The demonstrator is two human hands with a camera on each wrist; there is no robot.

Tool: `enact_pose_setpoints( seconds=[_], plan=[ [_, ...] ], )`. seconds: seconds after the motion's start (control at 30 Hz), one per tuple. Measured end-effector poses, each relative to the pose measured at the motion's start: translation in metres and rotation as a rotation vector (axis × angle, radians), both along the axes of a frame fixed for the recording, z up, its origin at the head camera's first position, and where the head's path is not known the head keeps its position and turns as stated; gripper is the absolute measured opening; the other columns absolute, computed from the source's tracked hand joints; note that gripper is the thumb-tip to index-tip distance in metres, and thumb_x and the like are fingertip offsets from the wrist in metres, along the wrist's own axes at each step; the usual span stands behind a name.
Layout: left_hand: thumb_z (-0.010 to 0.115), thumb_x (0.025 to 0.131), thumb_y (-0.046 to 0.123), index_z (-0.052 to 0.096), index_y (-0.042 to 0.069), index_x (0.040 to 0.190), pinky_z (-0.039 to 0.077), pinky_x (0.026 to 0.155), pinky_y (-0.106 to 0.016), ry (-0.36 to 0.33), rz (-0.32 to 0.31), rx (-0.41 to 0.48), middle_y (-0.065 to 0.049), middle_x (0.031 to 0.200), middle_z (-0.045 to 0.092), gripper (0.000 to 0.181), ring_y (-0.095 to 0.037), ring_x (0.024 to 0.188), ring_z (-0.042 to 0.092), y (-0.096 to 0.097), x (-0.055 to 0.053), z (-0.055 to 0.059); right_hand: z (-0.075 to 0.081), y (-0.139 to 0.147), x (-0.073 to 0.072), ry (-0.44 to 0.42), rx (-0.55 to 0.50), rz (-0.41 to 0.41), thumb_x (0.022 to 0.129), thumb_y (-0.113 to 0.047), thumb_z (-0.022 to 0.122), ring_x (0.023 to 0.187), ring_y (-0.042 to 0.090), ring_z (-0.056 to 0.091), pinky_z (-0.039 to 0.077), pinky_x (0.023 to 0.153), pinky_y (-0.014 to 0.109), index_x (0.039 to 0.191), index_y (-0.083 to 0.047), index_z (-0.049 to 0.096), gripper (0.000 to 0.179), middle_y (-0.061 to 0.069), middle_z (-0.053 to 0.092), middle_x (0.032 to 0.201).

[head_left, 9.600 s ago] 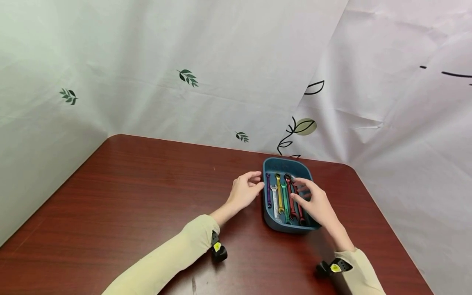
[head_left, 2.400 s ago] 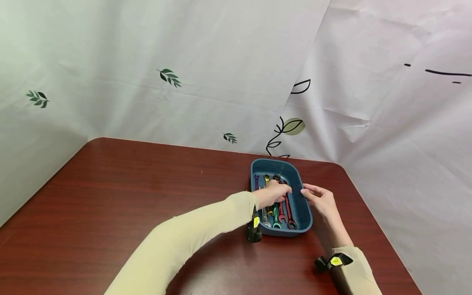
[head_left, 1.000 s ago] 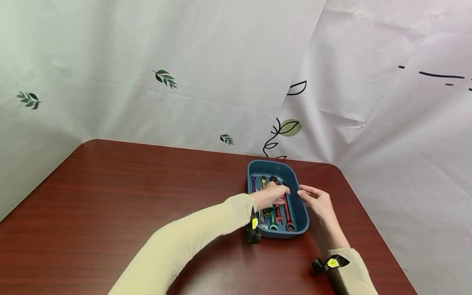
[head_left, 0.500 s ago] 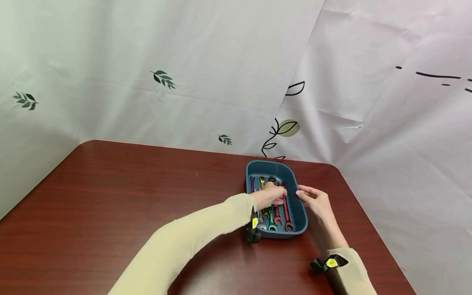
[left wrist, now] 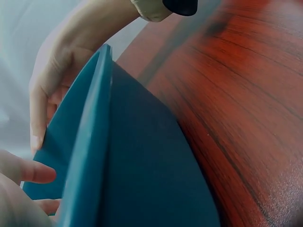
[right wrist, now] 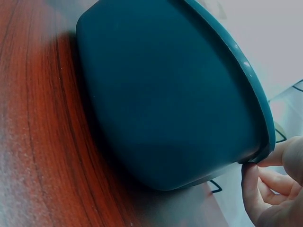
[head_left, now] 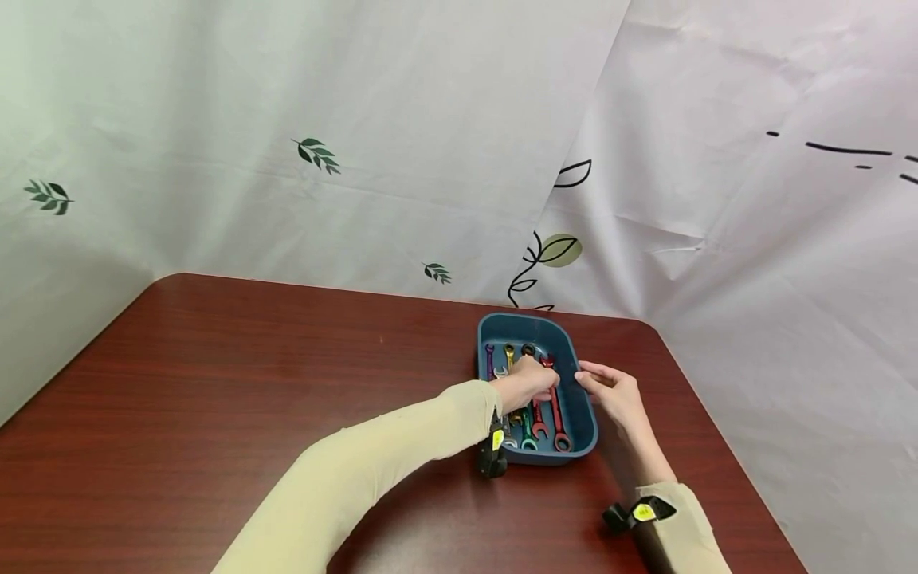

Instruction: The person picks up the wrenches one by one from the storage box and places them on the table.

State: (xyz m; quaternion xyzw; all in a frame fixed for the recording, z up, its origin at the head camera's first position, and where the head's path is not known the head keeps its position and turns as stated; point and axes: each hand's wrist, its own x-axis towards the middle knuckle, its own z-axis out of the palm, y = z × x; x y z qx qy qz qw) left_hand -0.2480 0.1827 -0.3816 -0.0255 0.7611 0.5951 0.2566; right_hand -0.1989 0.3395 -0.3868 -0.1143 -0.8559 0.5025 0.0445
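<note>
Right grip [head_left: 613,396] pinches the bin [head_left: 576,410] at three o'clock; left grip [head_left: 528,379], I cannot tell its state; wrenches [head_left: 557,415] seem stiff, slick; take mid-shank.

No writing, brand or number can be read in any of the three views. In the head view, a yellow label [head_left: 498,440] stands on the black left-wrist device [head_left: 492,463], and a second yellow label [head_left: 643,513] on the black right-wrist device [head_left: 616,518]; whatever is printed on either one is too small and blurred to make out. Any stamping on the wrenches [head_left: 557,414] in the blue bin [head_left: 584,426] is likewise too small to tell.
</note>
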Motion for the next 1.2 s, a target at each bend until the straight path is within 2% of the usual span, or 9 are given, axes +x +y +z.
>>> enact_pose_setpoints(
  seconds=[0.13,0.27,0.43,0.5,0.6,0.73,0.87,1.03,1.2],
  plan=[
    [0.066,0.083,0.003,0.060,-0.004,0.115,0.061,0.068,-0.024,0.000,0.001,-0.004,-0.009,0.090,0.063,0.033,-0.020,0.075,0.072,0.001,-0.002,-0.001,0.001,-0.001,0.001,-0.001,-0.006,0.001,0.093,-0.026,0.064,0.074,-0.003,0.062,0.056,0.068,0.016,0.130,0.001,0.058,0.047,0.001,0.072,0.101],
    [0.065,0.083,0.002,0.062,-0.004,0.111,0.061,0.069,-0.024,-0.007,0.012,0.010,-0.011,0.094,0.064,0.028,-0.020,0.074,0.072,0.003,-0.003,-0.002,0.003,-0.001,0.001,-0.002,-0.016,0.011,0.093,-0.026,0.065,0.074,-0.003,0.062,0.056,0.068,0.016,0.131,0.002,0.056,0.048,0.002,0.072,0.103],
    [0.063,0.082,-0.002,0.060,-0.005,0.109,0.061,0.069,-0.025,-0.032,0.037,0.074,-0.013,0.096,0.062,0.026,-0.014,0.059,0.068,0.003,-0.003,-0.003,0.003,-0.001,0.002,-0.012,-0.026,0.016,0.093,-0.025,0.064,0.075,-0.003,0.063,0.057,0.069,0.016,0.132,0.002,0.055,0.048,0.006,0.072,0.107],
    [0.062,0.082,-0.004,0.059,-0.006,0.110,0.061,0.069,-0.025,-0.036,0.043,0.089,-0.013,0.095,0.061,0.028,-0.013,0.057,0.067,0.003,-0.003,-0.004,0.002,0.000,0.001,-0.022,-0.035,0.014,0.093,-0.025,0.064,0.076,-0.003,0.063,0.057,0.070,0.017,0.132,0.001,0.055,0.048,0.005,0.072,0.107],
    [0.062,0.081,-0.006,0.059,-0.007,0.112,0.061,0.070,-0.026,-0.032,0.053,0.087,-0.014,0.094,0.062,0.031,-0.018,0.064,0.070,0.004,-0.004,-0.004,0.002,0.002,0.001,-0.038,-0.060,0.017,0.093,-0.026,0.064,0.077,-0.003,0.063,0.057,0.071,0.018,0.134,0.001,0.054,0.050,0.000,0.072,0.105],
    [0.061,0.081,-0.007,0.056,-0.008,0.119,0.061,0.073,-0.028,-0.039,0.068,0.073,-0.017,0.103,0.063,0.038,-0.023,0.074,0.072,0.006,-0.006,-0.004,0.002,0.003,-0.001,-0.055,-0.114,0.021,0.093,-0.026,0.064,0.077,-0.002,0.064,0.057,0.072,0.018,0.135,0.002,0.053,0.052,-0.006,0.071,0.100],
    [0.062,0.082,-0.006,0.053,-0.008,0.125,0.061,0.071,-0.028,-0.046,0.063,0.042,-0.020,0.115,0.061,0.044,-0.021,0.069,0.071,0.009,-0.009,-0.005,0.002,0.003,-0.001,-0.072,-0.151,0.031,0.093,-0.026,0.064,0.076,0.000,0.064,0.057,0.072,0.018,0.135,0.003,0.052,0.053,-0.007,0.071,0.098],
    [0.062,0.082,-0.007,0.052,-0.008,0.127,0.061,0.067,-0.028,-0.052,0.067,0.011,-0.022,0.118,0.060,0.046,-0.019,0.062,0.070,0.011,-0.012,-0.004,0.003,0.005,-0.002,-0.104,-0.185,0.047,0.094,-0.028,0.063,0.079,0.000,0.065,0.057,0.075,0.018,0.138,0.003,0.049,0.056,-0.006,0.071,0.102],
    [0.060,0.083,-0.006,0.047,-0.006,0.134,0.061,0.069,-0.027,-0.067,0.065,0.006,-0.022,0.125,0.058,0.053,-0.020,0.070,0.072,0.011,-0.013,-0.003,0.003,0.007,-0.003,-0.119,-0.201,0.047,0.093,-0.029,0.063,0.081,-0.001,0.065,0.057,0.076,0.017,0.139,0.002,0.048,0.057,-0.008,0.070,0.102]
  ],
)
